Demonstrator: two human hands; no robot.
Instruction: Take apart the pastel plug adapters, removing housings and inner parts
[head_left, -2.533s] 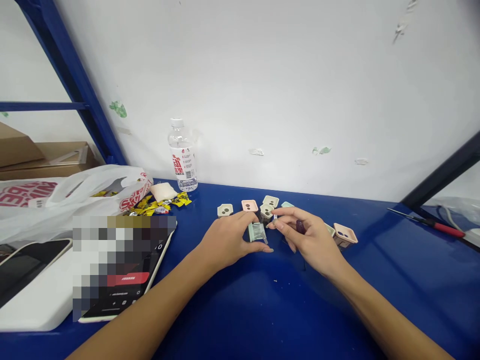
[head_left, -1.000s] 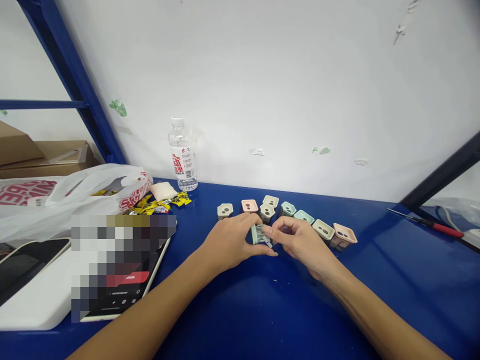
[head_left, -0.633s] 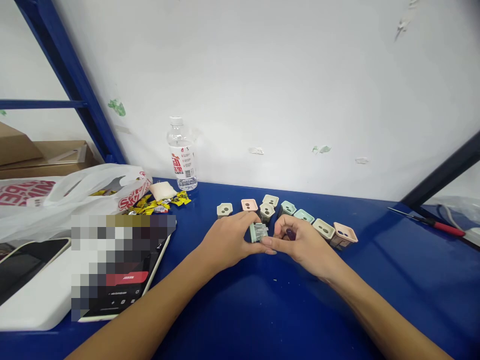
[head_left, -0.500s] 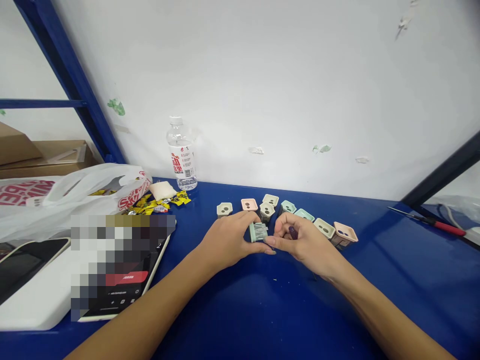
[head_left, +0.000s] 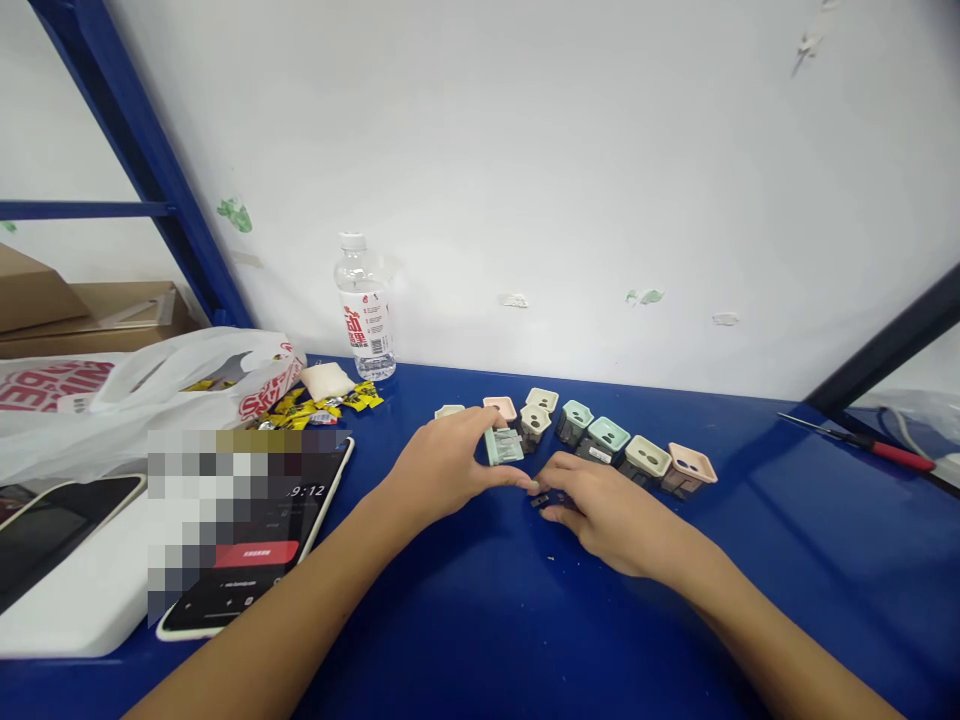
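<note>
My left hand [head_left: 442,462] is closed around the mint-green top of a pencil sharpener [head_left: 504,447], tilted so that its grey inner side shows. Just to the right, my right hand [head_left: 607,505] pinches a small dark piece [head_left: 550,499]; the fingers cover most of it, so its kind is unclear. The fingertips of both hands nearly meet. Behind the hands, several two-hole pencil sharpeners stand upright in a loose row, among them a mint one [head_left: 609,436], a cream one [head_left: 646,458] and a pink one [head_left: 690,468].
At the back left stands a water bottle [head_left: 365,310] near yellow wrappers [head_left: 364,397] and a white plastic bag [head_left: 187,380]. A partly blurred phone [head_left: 315,520] lies beside my left forearm. On the right, a red-handled screwdriver [head_left: 889,453] rests near a dark blue post [head_left: 885,340].
My left hand has shifted slightly left and up with the sharpener top. My right hand has turned palm-down and lowered the dark piece towards the table, uncovering the mint sharpeners behind.
</note>
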